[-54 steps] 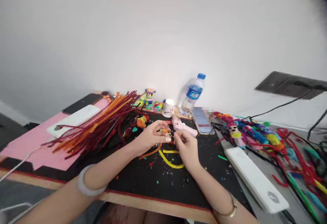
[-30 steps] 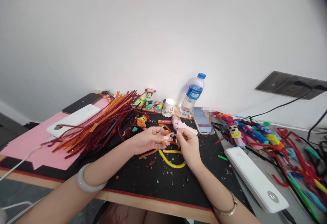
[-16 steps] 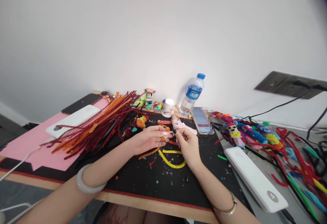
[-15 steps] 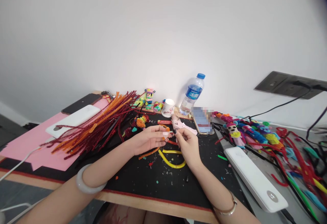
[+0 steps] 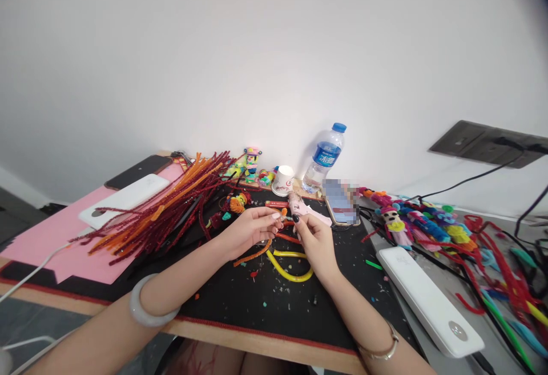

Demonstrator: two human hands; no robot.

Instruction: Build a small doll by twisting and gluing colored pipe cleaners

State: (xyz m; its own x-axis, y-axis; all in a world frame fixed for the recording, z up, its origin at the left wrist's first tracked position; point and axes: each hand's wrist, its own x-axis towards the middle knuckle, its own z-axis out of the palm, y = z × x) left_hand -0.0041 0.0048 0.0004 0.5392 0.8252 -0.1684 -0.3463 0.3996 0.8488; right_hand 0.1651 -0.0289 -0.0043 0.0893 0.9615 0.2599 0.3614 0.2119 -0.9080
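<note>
My left hand (image 5: 257,230) is closed in a pinch, with the fuzzy orange tip of a pipe cleaner (image 5: 283,213) showing at its fingertips. A longer orange length (image 5: 252,257) curves out below that hand onto the black mat (image 5: 240,306). Close by on the right, my right hand (image 5: 315,244) presses thumb and forefinger together; what lies between them is too small to make out. Under the hands, a yellow pipe cleaner (image 5: 291,277) lies bent in a loop. A red-orange strand (image 5: 287,238) passes between the two hands.
At left, a bundle of dark red and orange pipe cleaners (image 5: 166,215) rests over pink sheets (image 5: 38,244) and a white power bank (image 5: 128,197). Behind stand a paper cup (image 5: 283,181) and water bottle (image 5: 324,158), beside a phone (image 5: 341,204). Fuzzy dolls (image 5: 428,226) and another power bank (image 5: 428,301) lie right.
My left hand's fingers have curled in from a straighter pose, and the fingertips of both hands have drawn slightly apart. The orange tip shows more clearly between them.
</note>
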